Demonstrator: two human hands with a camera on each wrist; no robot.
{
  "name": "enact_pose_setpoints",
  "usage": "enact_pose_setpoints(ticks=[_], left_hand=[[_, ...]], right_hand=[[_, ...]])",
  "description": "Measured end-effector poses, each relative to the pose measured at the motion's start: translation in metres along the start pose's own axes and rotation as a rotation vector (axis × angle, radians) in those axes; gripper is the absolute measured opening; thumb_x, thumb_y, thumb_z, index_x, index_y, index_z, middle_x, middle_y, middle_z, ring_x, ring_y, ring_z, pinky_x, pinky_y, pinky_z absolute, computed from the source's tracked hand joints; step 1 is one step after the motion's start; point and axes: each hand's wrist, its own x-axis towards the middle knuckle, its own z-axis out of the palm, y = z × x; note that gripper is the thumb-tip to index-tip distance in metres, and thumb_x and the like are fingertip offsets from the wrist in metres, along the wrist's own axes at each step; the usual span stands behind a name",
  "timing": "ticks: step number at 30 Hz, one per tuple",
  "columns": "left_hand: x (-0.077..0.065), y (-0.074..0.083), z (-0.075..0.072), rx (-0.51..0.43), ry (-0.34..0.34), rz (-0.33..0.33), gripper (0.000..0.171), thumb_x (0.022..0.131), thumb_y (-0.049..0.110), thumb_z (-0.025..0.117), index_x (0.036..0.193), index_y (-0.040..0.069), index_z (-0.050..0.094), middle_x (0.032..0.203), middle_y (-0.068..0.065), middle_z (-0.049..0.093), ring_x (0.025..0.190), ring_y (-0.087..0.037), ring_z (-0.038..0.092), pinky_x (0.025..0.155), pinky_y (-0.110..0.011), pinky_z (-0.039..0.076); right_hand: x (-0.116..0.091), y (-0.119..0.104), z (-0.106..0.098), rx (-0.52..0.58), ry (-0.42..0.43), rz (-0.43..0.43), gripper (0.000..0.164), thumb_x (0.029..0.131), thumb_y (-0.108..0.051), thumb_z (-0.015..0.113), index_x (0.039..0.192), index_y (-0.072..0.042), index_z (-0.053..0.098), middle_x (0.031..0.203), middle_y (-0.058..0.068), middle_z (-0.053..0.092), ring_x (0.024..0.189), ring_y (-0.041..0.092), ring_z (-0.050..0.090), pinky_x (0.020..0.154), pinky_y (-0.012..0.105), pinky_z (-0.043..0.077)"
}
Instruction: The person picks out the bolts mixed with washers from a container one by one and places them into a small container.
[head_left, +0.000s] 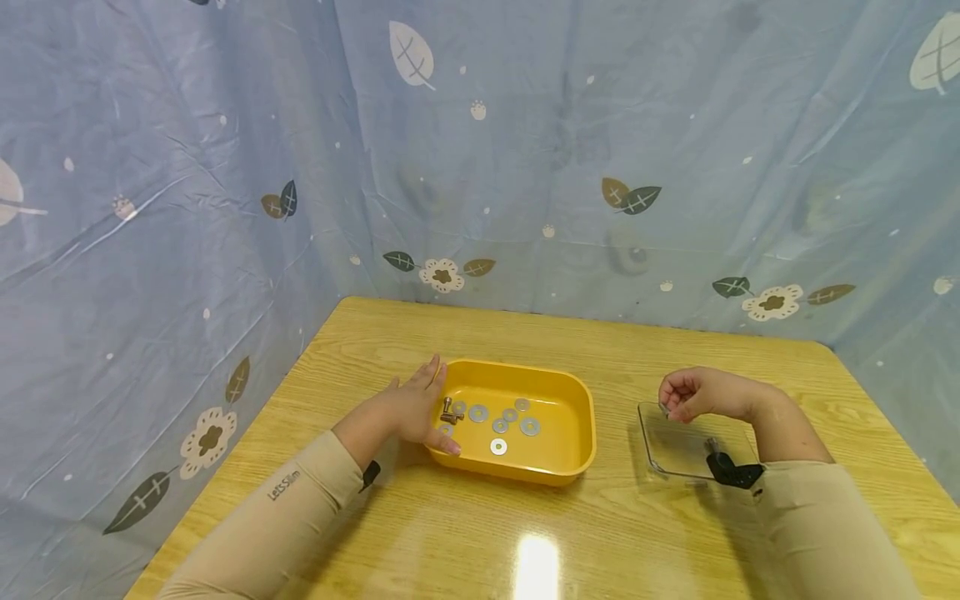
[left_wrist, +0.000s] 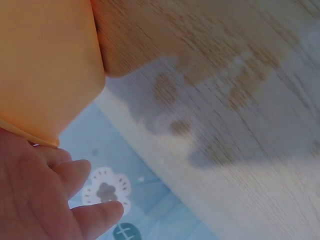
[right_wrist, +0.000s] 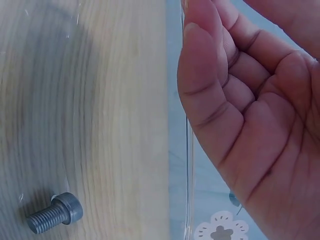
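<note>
Wooden tabletop (head_left: pixel 420 533). Yellow tray (head_left: pixel 558 425); left hand (head_left: pixel 408 410) rested at its nine-o'clock rim, fingers extended, gripping nothing. Clear dish (head_left: pixel 678 450), at the tray's three o'clock; right hand (head_left: pixel 708 396) pinched a small metal piece (head_left: pixel 664 409) at its ten-o'clock corner. Socket-head bolt (right_wrist: pixel 56 213), in dish. Bolts (head_left: pixel 452 414), washers (head_left: pixel 529 431), in tray. Step, apparently sorting; next move likely called for release.
</note>
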Motion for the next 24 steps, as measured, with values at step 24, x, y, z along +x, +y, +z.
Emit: enact_pose_setpoints(ticks=[24], left_hand=[[-0.002,0.000,0.000,-0.017,0.005,0.004,0.136,0.051,0.084,0.055,0.147,0.008,-0.004,0.150,-0.008,-0.017,0.139,-0.023,-0.001,0.105,-0.059,0.011]], right_hand=[[0.001,-0.016,-0.002,-0.079,0.053,0.096,0.033,0.090,-0.014,0.058,0.110,0.012,0.053,0.086,0.010,0.059,0.074,0.022,0.055,0.072,0.045,0.047]])
